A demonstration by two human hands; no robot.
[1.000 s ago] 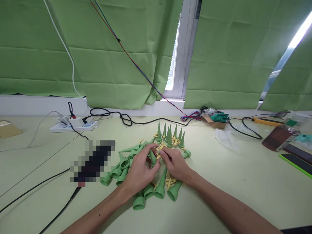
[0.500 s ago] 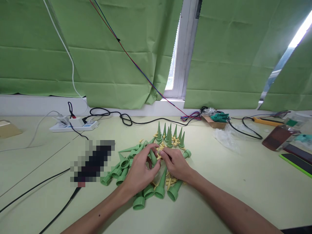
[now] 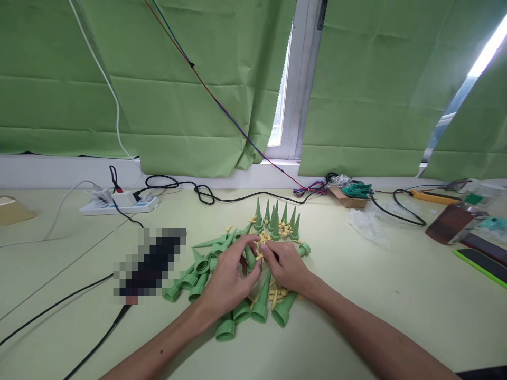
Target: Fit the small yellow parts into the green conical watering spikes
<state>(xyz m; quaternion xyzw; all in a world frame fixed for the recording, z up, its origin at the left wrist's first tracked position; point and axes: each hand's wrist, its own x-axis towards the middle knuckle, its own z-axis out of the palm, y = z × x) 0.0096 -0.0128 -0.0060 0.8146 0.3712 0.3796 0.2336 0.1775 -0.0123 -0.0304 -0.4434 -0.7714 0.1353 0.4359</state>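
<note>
My left hand [image 3: 233,272] curls round a green cone [image 3: 250,257], fingers and thumb on its sides. Close against it, my right hand [image 3: 287,264] pinches a small yellow piece [image 3: 259,254] at the cone. Several green cones [image 3: 225,330] lie on their sides left of and below my hands, their round open ends showing. Behind my hands, several more green cones [image 3: 275,227] stand upright, point up. Small yellow pieces [image 3: 278,294] lie in loose heaps among the cones, some partly hidden under my right hand.
A power strip [image 3: 119,205] and black cables lie at the back left, with a blurred dark object [image 3: 152,264] nearer. Toward the right are an open cardboard box [image 3: 350,199], crumpled plastic [image 3: 368,227], a bottle of dark liquid [image 3: 451,224] and a green-edged phone [image 3: 481,266].
My right fingers have shifted very slightly at the cone with the yellow piece. The cones and heaps on the table look the same.
</note>
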